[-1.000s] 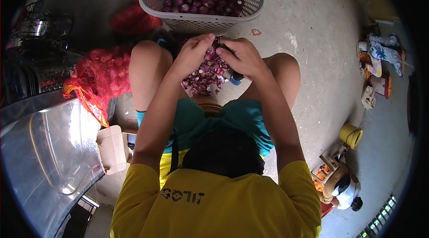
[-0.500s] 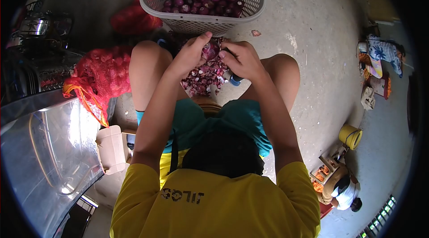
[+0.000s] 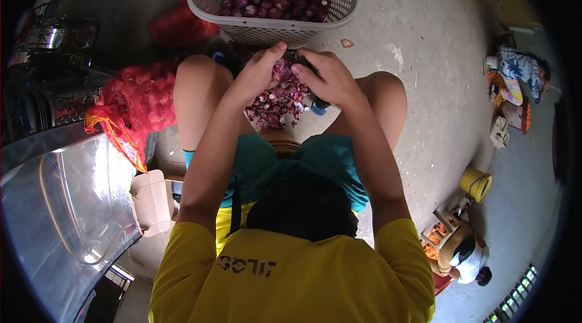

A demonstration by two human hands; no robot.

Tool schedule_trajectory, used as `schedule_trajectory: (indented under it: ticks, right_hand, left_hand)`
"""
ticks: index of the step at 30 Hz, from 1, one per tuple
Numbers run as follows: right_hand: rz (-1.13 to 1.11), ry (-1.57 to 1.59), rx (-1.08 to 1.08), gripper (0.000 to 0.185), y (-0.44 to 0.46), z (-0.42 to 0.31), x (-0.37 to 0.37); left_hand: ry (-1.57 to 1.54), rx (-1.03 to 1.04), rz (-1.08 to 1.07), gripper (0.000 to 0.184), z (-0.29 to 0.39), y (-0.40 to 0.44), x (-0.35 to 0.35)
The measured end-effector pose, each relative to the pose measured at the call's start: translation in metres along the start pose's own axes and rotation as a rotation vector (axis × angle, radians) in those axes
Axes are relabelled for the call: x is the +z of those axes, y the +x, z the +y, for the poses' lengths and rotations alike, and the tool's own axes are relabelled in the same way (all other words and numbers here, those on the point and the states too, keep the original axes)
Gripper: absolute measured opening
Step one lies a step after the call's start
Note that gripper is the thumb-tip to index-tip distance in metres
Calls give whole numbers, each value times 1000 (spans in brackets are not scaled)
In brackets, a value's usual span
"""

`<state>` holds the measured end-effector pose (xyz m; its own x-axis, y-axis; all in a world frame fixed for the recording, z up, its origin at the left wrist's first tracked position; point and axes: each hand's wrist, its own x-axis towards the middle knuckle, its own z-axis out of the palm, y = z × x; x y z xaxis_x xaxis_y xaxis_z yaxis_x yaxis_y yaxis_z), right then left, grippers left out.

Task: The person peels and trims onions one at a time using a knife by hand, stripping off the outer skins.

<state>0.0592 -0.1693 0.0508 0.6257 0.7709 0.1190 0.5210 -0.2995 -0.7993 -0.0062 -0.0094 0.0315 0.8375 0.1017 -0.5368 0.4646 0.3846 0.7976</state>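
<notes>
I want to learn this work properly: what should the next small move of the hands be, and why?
Perhaps turn the onion slightly within the grip of the left hand, because that hand holds it, the right hand has its thumb close beside it, and loose skins below suggest peeling.

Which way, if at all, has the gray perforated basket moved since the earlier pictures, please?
No: the gray perforated basket shows no visible shift in any direction, keeping the same position against the brown scrap on the concrete floor.

Onions [image 3: 273,5] lie in the basket [image 3: 267,33] ahead, peelings [image 3: 276,106] nearer, and a net sack [image 3: 142,99] to the left.
</notes>
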Motion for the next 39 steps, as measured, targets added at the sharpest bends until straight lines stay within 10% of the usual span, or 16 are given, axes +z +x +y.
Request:
schedule_trajectory:
  ticks: [39]
  right_hand:
    - [129,124,65,32,-3,3,7]
  left_hand:
    - [-220,231,-306,38,-4,5,-12]
